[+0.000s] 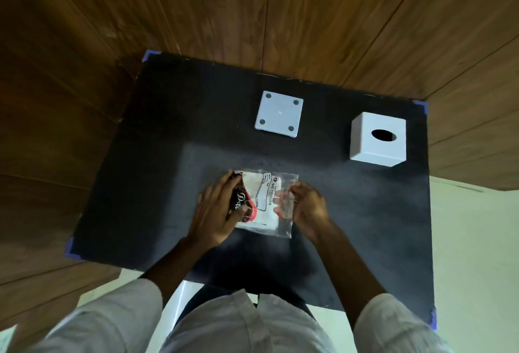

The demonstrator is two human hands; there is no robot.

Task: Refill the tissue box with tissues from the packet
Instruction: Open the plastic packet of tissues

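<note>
A clear plastic tissue packet (262, 201) with white tissues and a dark red label lies on the black table near its middle front. My left hand (216, 212) grips the packet's left end. My right hand (304, 206) pinches the clear plastic at the packet's right end. A white cube tissue box (377, 153) with an oval hole on top stands at the back right, apart from both hands. The box's flat white base plate (279, 118), with round pads at its corners, lies at the back centre.
The black table top (157, 172) has blue tape at its corners and ends close to wooden wall panels (252, 9) at the back and left. A pale floor (474, 240) shows to the right.
</note>
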